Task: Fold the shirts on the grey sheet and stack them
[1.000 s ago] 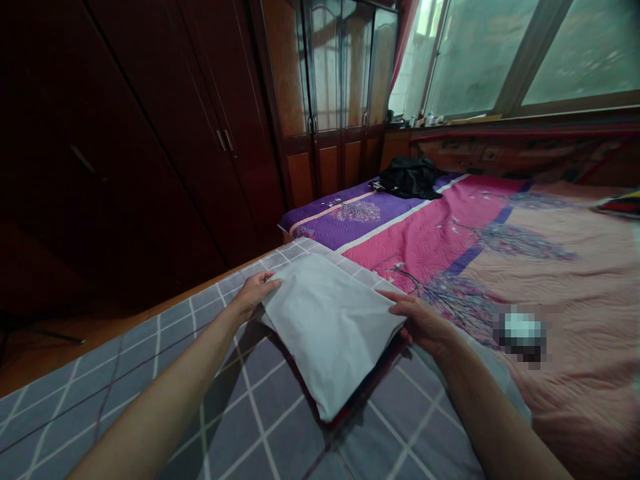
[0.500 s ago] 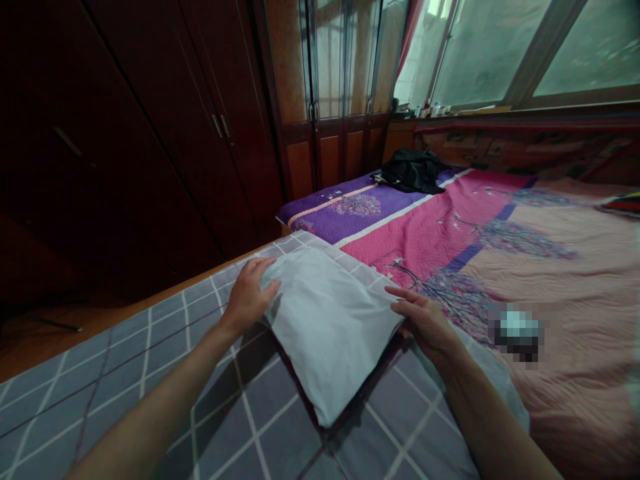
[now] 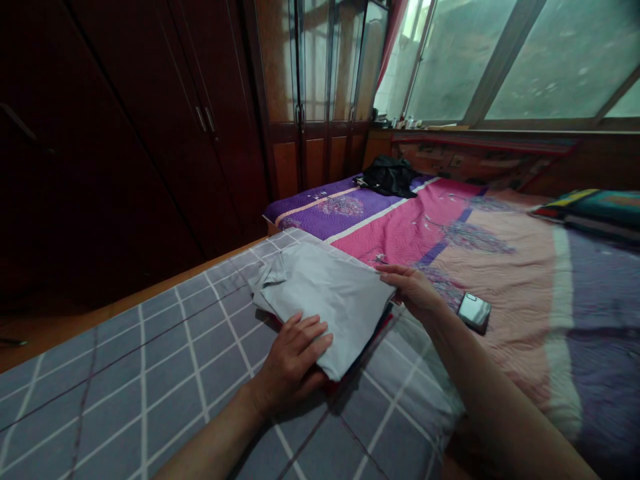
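A folded white garment [image 3: 330, 287], with what looks like a small collar or flap at its left corner, lies on a grey checked sheet. Dark and red cloth edges show beneath it. My left hand [image 3: 297, 353] rests on its near left edge, fingers laid flat on the cloth and slightly apart. At the right corner, my right hand [image 3: 413, 290] has its fingers closed over the garment's edge; the thumb is mostly hidden.
The grey checked sheet [image 3: 170, 353] borders a bed with a purple, pink and peach quilt [image 3: 400, 220]. A phone [image 3: 474, 311] lies on it, right of my hand. Black clothing [image 3: 387, 177] and a colourful folded cloth [image 3: 595, 207] lie farther off. Dark wardrobes [image 3: 150, 133] stand left.
My left hand has moved from the garment's far left corner to its near left edge. The near point has drawn back and the left corner looks more rumpled. The view has turned right.
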Available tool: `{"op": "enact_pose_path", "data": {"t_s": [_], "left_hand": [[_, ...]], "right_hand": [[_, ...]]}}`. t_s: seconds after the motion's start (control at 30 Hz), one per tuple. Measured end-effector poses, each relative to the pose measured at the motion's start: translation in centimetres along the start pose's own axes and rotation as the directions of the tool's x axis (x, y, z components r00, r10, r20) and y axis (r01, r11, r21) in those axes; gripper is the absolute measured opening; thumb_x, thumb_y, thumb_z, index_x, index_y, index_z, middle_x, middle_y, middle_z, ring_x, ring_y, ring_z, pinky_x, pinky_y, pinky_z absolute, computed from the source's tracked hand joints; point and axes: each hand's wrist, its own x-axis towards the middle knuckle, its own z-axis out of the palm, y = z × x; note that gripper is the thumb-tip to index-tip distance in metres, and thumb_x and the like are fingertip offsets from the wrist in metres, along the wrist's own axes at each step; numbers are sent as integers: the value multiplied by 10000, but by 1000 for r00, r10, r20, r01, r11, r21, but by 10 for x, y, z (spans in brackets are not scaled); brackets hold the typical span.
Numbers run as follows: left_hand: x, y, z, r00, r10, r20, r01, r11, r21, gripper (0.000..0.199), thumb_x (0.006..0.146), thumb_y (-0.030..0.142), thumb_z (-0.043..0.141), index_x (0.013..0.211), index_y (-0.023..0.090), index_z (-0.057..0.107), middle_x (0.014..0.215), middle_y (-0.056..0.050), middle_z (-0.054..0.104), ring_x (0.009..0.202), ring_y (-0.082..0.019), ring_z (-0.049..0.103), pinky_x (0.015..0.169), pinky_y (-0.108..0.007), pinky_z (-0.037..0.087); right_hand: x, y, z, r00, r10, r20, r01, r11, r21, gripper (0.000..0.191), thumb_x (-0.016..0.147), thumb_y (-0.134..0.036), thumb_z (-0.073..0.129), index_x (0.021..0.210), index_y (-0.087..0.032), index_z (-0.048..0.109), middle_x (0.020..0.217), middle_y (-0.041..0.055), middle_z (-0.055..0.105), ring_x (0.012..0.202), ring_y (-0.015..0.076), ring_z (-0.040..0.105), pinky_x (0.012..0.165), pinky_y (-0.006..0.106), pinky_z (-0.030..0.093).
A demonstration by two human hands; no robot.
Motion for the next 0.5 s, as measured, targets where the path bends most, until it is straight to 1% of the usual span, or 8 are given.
{"op": "enact_pose_path", "data": {"t_s": [0.1, 0.17, 0.2, 0.23, 0.3, 0.37, 0.43, 0.5], "left_hand": [[1, 1, 3, 994, -36, -101, 31, 998, -50, 316, 889, 179, 493, 1202, 178, 539, 1167, -121, 629, 1198, -237, 515, 1046, -479, 359], [3, 4, 5, 982, -87, -168, 71, 993, -97, 278, 903, 169, 487, 1170, 193, 559, 1119, -102, 655, 1149, -210, 556, 1031, -449, 388], [4, 5, 5, 979, -107, -176, 88, 989, -115, 270, 910, 200, 495, 1172, 192, 560, 1111, -102, 660, 1138, -208, 564, 1031, -444, 391], [4, 7, 5, 980, -118, -160, 98, 988, -123, 286, 912, 253, 509, 1185, 184, 556, 1122, -110, 657, 1144, -217, 562, 1037, -449, 386], [5, 9, 3, 993, -98, -72, 89, 990, -112, 410, 890, 394, 542, 1229, 165, 537, 1184, -136, 630, 1191, -254, 528, 1060, -483, 351], [5, 9, 1, 998, -67, 9, 67, 993, -94, 527, 858, 503, 549, 1253, 154, 526, 1221, -151, 609, 1221, -281, 498, 1077, -509, 318], [3, 9, -1, 998, -65, 26, 67, 994, -82, 518, 874, 513, 515, 1240, 147, 539, 1218, -152, 610, 1224, -282, 494, 1083, -508, 305], [1, 9, -3, 996, -88, -10, 87, 994, -65, 460, 912, 462, 466, 1215, 127, 554, 1206, -156, 615, 1225, -278, 491, 1086, -504, 301]], "right_hand": [[-3, 5, -1, 997, -29, -71, 24, 997, -67, 347, 568, -296, 710, 877, -140, 689, 492, -37, 564, 344, 69, 418, 308, 185, 279], [-5, 18, 1, 994, -26, -103, 13, 992, -124, 310, 562, -297, 704, 825, -135, 682, 446, -49, 525, 335, 75, 408, 318, 189, 281], [-6, 25, 2, 993, -24, -117, 6, 988, -154, 305, 568, -308, 696, 817, -134, 679, 427, -56, 502, 335, 80, 404, 329, 193, 291], [-6, 32, 3, 991, -27, -129, 3, 983, -186, 310, 581, -325, 683, 825, -133, 677, 414, -62, 482, 338, 86, 404, 342, 201, 304], [-7, 40, 4, 987, -53, -154, 11, 965, -262, 335, 621, -361, 647, 862, -130, 674, 409, -68, 455, 351, 100, 410, 369, 218, 326], [-8, 40, 4, 977, -109, -182, 35, 930, -366, 315, 644, -364, 624, 858, -137, 675, 423, -61, 456, 376, 117, 435, 398, 236, 350], [-11, 31, 6, 959, -202, -197, 81, 867, -492, 246, 640, -317, 628, 826, -166, 681, 502, -29, 525, 466, 141, 508, 479, 264, 413], [-15, 18, 15, 931, -322, -171, 155, 773, -615, 222, 641, -266, 626, 842, -198, 692, 681, 20, 618, 642, 180, 585, 637, 320, 468]]}}
